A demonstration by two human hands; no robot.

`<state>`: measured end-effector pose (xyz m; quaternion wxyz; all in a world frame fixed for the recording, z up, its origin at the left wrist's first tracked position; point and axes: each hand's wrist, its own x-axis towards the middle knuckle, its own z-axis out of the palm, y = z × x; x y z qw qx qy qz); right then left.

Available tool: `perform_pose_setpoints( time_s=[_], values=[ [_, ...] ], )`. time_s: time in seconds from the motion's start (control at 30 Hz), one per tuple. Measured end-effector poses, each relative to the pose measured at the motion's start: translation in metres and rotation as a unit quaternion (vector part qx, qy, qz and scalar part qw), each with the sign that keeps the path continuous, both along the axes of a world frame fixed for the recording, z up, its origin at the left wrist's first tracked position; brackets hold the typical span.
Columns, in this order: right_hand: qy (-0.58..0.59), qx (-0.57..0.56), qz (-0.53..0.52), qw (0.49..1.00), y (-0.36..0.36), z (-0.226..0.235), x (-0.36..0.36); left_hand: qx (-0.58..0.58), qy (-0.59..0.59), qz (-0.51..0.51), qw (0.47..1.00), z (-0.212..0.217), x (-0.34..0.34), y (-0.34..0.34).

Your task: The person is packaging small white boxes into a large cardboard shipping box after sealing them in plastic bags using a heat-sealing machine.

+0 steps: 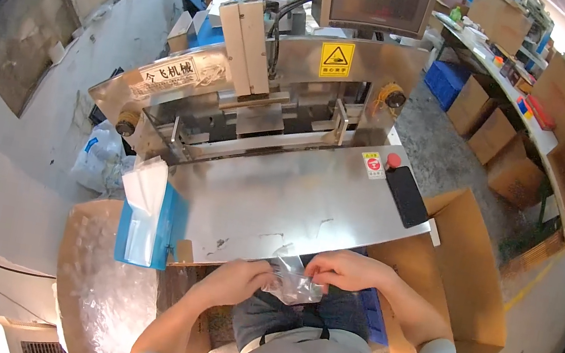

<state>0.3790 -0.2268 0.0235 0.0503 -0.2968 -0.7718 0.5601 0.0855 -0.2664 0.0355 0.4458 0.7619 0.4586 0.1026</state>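
A small, crinkled clear plastic bag (292,284) is pinched between the left hand (237,283) and the right hand (345,270), both closed on it just below the near edge of the smooth, scuffed steel table (293,201), over the lap. Room to move is bounded on the left by a blue tissue box (153,224) with white sheets standing out of it and a large carton of clear plastic bags (96,287), and on the right by an open brown cardboard box (463,281). A flat black phone (406,196) is seen lying at the table's right edge, beside a red button (393,160).
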Motion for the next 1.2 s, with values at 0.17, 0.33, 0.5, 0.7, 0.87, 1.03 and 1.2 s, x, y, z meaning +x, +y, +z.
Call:
perform_pose_setpoints(
  time_s=[0.17,0.33,0.5,0.7,0.87,1.03,1.2],
  values=[
    [0.082,0.103,0.083,0.988,0.033,-0.01,0.0,-0.021,-0.038,0.013,0.999,0.003,-0.017,0.022],
    [0.077,0.069,-0.002,0.995,0.077,-0.016,0.007,0.05,-0.086,-0.007,0.995,0.009,-0.034,0.064],
    [0.002,0.052,-0.087,0.995,0.145,-0.028,-0.013,-0.078,-0.079,0.047,0.993,-0.03,-0.061,0.139],
    [-0.044,0.124,-0.106,0.986,0.258,-0.038,-0.055,-0.184,-0.162,0.126,0.961,-0.055,-0.092,0.265],
    [-0.05,0.119,-0.172,0.977,0.309,-0.024,-0.065,-0.096,-0.106,0.204,0.969,-0.026,-0.072,0.325],
    [-0.105,0.364,-0.22,0.899,0.326,-0.027,-0.09,-0.018,-0.24,0.169,0.956,-0.076,-0.079,0.359],
    [-0.057,0.482,-0.197,0.852,0.252,-0.024,-0.132,0.359,-0.139,0.244,0.89,-0.075,-0.062,0.324]
  ],
)
